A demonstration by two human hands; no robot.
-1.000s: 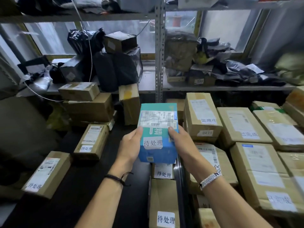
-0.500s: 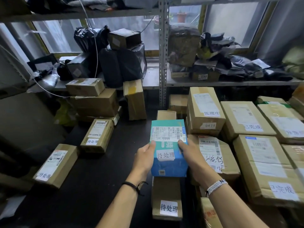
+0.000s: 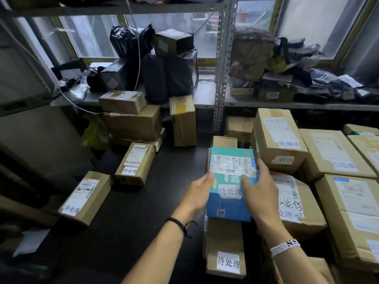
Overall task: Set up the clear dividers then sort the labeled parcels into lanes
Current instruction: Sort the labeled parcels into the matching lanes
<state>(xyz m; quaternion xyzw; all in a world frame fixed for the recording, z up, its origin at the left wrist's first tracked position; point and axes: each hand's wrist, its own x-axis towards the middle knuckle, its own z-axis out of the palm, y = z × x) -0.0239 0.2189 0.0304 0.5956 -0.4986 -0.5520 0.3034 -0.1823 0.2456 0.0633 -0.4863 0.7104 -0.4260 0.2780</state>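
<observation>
A blue parcel (image 3: 230, 206) with a shipping label and a white 待处理 sticker lies low in the middle row of the black table (image 3: 133, 212). My left hand (image 3: 198, 192) grips its left edge and my right hand (image 3: 259, 190) grips its right edge. It rests over a brown 待处理 box (image 3: 225, 247) in front and touches another brown box (image 3: 224, 142) behind. To its right sit boxes marked 处理中 (image 3: 276, 138), (image 3: 297, 203) and 已完成 (image 3: 332, 152). A clear divider cannot be made out.
Two loose 待处理 boxes (image 3: 135, 162), (image 3: 86, 197) lie on the table's left part. Stacked brown boxes (image 3: 133, 117) and an upright box (image 3: 182, 119) stand at the back. A metal shelf post (image 3: 220, 78) rises behind, with black bags (image 3: 170, 76) on the shelf.
Both hands lowered the blue parcel from chest height down and forward onto the middle row of boxes. The view has tilted down with it.
</observation>
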